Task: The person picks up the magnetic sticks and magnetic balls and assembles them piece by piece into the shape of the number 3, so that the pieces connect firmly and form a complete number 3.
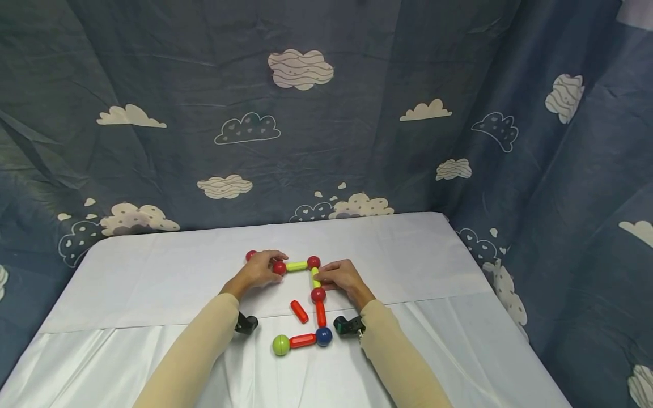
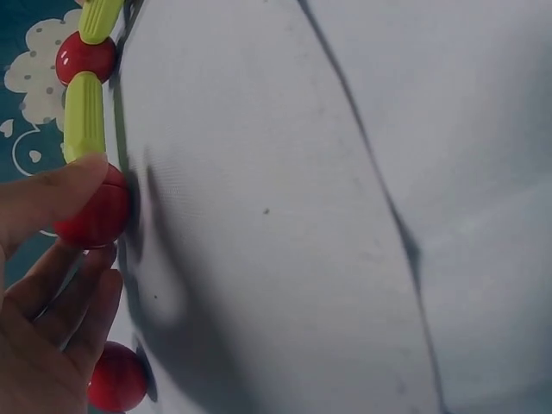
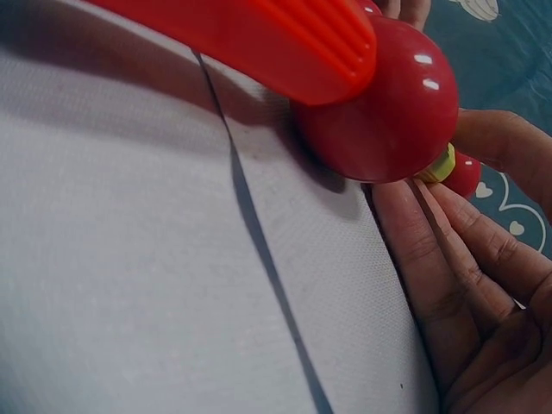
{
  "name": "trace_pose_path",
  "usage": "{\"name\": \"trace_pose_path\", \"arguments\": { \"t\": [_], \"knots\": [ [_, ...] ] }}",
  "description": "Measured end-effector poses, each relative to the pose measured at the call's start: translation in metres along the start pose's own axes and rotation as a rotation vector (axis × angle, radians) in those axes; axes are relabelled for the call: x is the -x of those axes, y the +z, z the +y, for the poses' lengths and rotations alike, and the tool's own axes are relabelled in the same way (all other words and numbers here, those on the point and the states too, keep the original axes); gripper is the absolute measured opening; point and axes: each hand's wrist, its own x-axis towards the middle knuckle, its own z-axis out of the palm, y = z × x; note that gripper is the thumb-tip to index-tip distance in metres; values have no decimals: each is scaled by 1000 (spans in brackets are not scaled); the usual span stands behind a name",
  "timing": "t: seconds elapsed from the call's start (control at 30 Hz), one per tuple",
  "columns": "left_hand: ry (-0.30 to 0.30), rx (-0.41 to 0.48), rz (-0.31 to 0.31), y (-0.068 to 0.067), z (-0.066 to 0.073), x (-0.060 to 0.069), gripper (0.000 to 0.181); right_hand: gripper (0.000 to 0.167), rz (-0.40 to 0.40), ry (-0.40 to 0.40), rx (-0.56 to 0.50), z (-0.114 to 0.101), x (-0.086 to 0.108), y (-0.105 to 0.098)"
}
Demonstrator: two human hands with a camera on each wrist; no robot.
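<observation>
My left hand [image 1: 259, 268] holds a red ball [image 2: 93, 216] between thumb and fingers. A yellow-green rod [image 1: 297, 266] joins that ball to a red corner ball [image 1: 313, 262]. My right hand [image 1: 344, 276] pinches a second yellow-green rod [image 1: 315, 272], which runs from the corner ball to another red ball [image 3: 392, 103]. From there the chain continues through a red rod [image 1: 321, 314], a blue ball [image 1: 323, 336] and a red rod [image 1: 303, 340], ending at a green ball [image 1: 280, 345]. A separate red ball [image 2: 118, 377] lies near my left fingers.
One loose red rod [image 1: 299, 311] lies inside the bend of the chain. Everything rests on a white cloth [image 1: 153, 272] with a seam across it. Behind the table hangs a dark curtain [image 1: 347, 153] printed with clouds.
</observation>
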Motion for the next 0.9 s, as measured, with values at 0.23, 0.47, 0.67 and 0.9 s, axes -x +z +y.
{"name": "trace_pose_path", "arguments": {
  "t": [0.23,0.47,0.67,0.9],
  "knots": [
    [55,-7,69,-3,0,15,46,28,-12,-6,9,3,-2,1],
    [184,-19,98,-2,4,30,42,27,-10,-2,11,4,-3,0],
    [256,24,49,3,8,41,40,26,-1,-14,7,4,-4,3],
    [243,115,-105,16,14,46,37,28,3,-10,17,3,-3,-1]
  ]
}}
